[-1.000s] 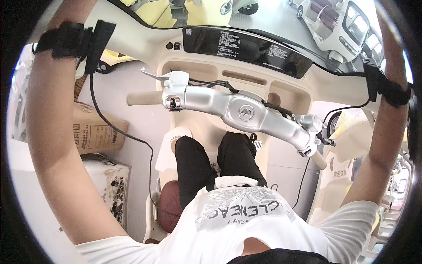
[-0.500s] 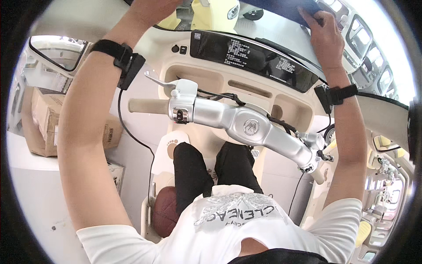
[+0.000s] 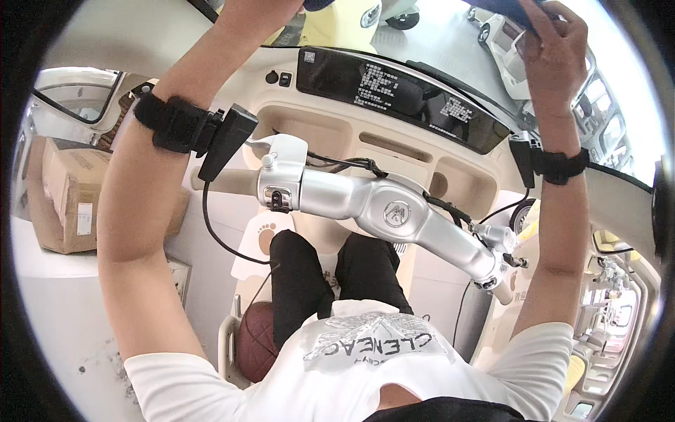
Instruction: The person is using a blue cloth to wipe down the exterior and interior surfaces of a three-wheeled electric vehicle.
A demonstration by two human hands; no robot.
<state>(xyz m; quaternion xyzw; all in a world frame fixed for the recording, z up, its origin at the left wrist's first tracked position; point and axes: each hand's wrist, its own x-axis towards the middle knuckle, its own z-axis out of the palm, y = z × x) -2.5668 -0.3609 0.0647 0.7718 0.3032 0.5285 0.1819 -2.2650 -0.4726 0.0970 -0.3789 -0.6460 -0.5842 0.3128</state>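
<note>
Both my arms reach up over the dashboard in front of the windshield. At the upper right my right hand (image 3: 559, 56) has its fingers closed on the edge of a dark blue piece (image 3: 500, 10); whether it is cloth or a panel I cannot tell. My left hand (image 3: 278, 10) is mostly cut off by the upper edge, its fingers hidden, with a bit of dark blue (image 3: 318, 3) beside it. Below my arms lies the silver handlebar (image 3: 337, 195) with a beige left grip (image 3: 225, 181); neither hand touches it.
A black panel (image 3: 415, 105) spans the beige dashboard above storage recesses (image 3: 460, 186). Cardboard boxes (image 3: 77, 190) stand outside at the left. Beyond the windshield are a yellow vehicle (image 3: 334, 24) and a white one (image 3: 510, 49). Black straps with cabled devices (image 3: 228, 141) circle my wrists.
My right hand has shifted right and slightly down in the view. The dark blue piece's middle has passed above the upper edge. My left forearm has moved right, its hand going further out of view.
</note>
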